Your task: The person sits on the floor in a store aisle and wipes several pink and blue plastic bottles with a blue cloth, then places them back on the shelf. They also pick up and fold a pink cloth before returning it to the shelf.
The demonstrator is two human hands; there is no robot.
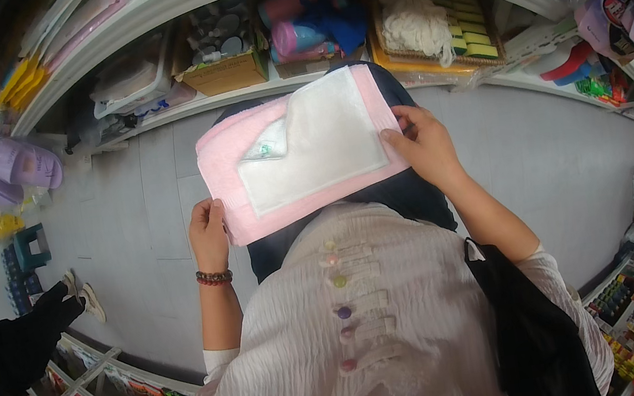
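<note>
A folded pink towel (288, 208) lies across my lap, with a white cloth (333, 136) flat on top of it. One corner of the white cloth is folded over and shows a small green mark. My left hand (209, 233) pinches the towel's lower left edge between thumb and fingers. At the opposite side, my right hand (420, 139) grips the towel's right edge, its thumb on top near the white cloth and its fingers partly hidden.
Ahead, a low shelf holds cardboard boxes (228, 74), a basket of yellow sponges (477, 44) and white string-like material (415, 29). Purple slippers (33, 163) hang at the left. Another person's shoes (92, 302) are on the floor at the left. Stocked shelves (623, 290) stand behind right.
</note>
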